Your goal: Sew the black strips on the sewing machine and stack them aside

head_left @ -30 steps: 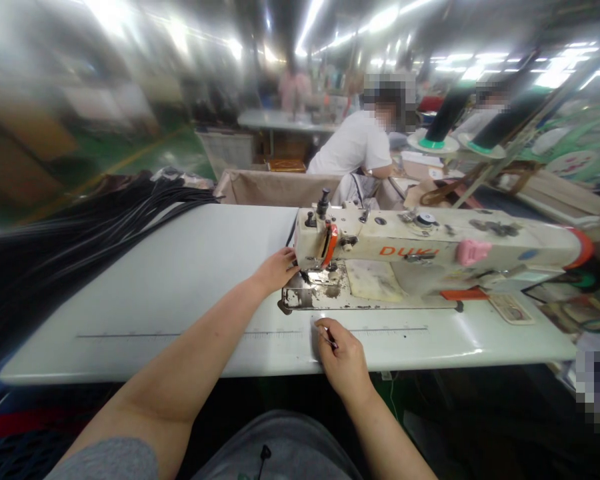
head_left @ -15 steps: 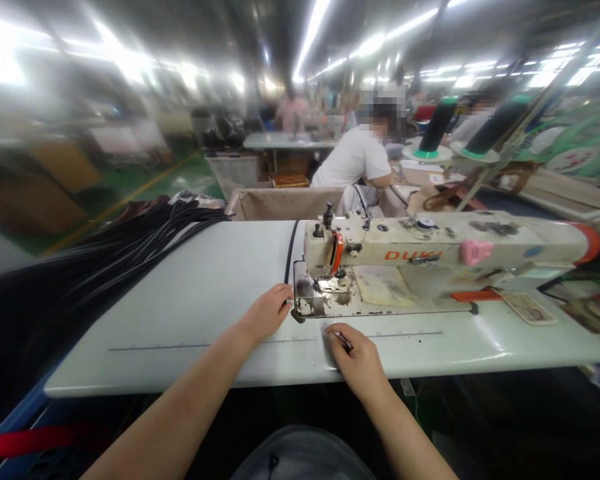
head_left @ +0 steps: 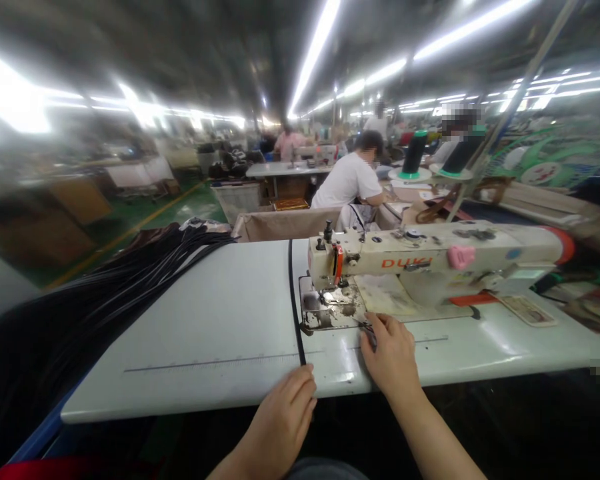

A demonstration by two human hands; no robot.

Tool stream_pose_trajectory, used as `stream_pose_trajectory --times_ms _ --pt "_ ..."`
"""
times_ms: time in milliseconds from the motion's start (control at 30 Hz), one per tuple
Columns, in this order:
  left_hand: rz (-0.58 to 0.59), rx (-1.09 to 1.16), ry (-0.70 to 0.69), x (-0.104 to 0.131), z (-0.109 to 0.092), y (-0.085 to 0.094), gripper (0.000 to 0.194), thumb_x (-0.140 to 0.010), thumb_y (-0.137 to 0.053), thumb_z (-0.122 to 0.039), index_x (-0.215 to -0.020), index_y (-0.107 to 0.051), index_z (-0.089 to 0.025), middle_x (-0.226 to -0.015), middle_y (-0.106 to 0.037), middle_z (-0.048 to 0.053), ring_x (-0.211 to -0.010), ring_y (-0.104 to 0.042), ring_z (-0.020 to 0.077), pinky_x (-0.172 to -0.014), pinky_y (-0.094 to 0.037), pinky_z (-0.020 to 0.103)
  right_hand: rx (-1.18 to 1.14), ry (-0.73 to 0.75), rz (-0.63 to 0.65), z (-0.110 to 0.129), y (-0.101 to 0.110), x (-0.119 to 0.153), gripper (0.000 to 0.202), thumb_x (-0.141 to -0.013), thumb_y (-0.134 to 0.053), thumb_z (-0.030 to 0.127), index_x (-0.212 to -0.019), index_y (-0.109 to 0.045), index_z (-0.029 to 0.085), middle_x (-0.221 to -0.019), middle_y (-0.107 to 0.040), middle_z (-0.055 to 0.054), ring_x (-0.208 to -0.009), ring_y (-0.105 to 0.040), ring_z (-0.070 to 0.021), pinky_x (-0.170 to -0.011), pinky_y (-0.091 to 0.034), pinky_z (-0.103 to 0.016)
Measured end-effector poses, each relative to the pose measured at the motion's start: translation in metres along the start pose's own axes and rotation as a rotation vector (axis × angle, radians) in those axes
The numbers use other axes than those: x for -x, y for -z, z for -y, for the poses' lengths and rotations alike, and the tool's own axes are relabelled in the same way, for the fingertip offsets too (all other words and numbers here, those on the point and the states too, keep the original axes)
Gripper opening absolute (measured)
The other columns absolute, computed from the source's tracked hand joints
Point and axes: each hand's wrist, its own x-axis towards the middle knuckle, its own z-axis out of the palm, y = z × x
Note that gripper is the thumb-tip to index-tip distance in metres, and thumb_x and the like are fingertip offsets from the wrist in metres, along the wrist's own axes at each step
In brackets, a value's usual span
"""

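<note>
A narrow black strip (head_left: pixel 294 300) runs from the far edge of the white table (head_left: pixel 205 320) toward the near edge, just left of the sewing machine (head_left: pixel 395 263). Its near end is pinched in my left hand (head_left: pixel 285 417), by the table's front edge. My right hand (head_left: pixel 393 350) is closed around a small dark metal tool (head_left: pixel 368 327), which looks like thread snips, in front of the machine's metal bed plate (head_left: pixel 330 303). The tool's tip points left over the edge of the plate.
Many black strips (head_left: pixel 145 287) hang over the table's left side. Behind the table stands a beige fabric bin (head_left: pixel 285 225). Thread cones (head_left: pixel 414 155) rise at the back right, and a person in white (head_left: pixel 347 180) leans over beyond.
My left hand has come toward the near edge, drawing the black strip along the table. My right hand has moved right and slightly forward with the tool. The view has shifted a little.
</note>
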Motion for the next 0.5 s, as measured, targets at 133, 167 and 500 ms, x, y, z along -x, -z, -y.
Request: stream_pose_trajectory --times_ms 133,167,500 --pt "-0.076 -0.036 -0.16 0.002 -0.006 0.0 0.029 -0.095 -0.048 -0.008 -0.12 -0.062 -0.014 -0.12 -0.07 0.013 -0.117 -0.067 0.023 -0.105 -0.059 0.039 0.084 0.043 -0.134 0.007 -0.004 -0.003 0.03 -0.098 -0.051 0.029 -0.118 -0.066 0.014 -0.109 -0.066 -0.016 -0.1 -0.058 -0.0305 -0.09 -0.042 -0.045" --pt "-0.11 -0.048 -0.195 0.001 -0.005 -0.001 0.028 -0.095 -0.048 -0.007 -0.118 -0.062 -0.013 -0.116 -0.071 0.014 -0.112 -0.069 0.0229 -0.102 -0.06 0.039 0.085 0.053 -0.158 0.008 -0.005 -0.003 0.029 -0.099 -0.05 0.029 -0.117 -0.066 0.014 -0.107 -0.066 -0.016 -0.099 -0.058 -0.0301 -0.09 -0.041 -0.044" --pt "-0.387 -0.139 -0.348 -0.001 0.024 -0.047 0.021 -0.092 -0.05 -0.012 -0.102 -0.067 -0.016 -0.096 -0.074 0.011 -0.094 -0.075 0.0229 -0.085 -0.066 0.035 0.056 0.106 -0.201 0.002 -0.008 0.0 0.02 -0.101 -0.048 0.026 -0.108 -0.065 0.017 -0.1 -0.067 -0.012 -0.094 -0.059 -0.0275 -0.089 -0.04 -0.043"
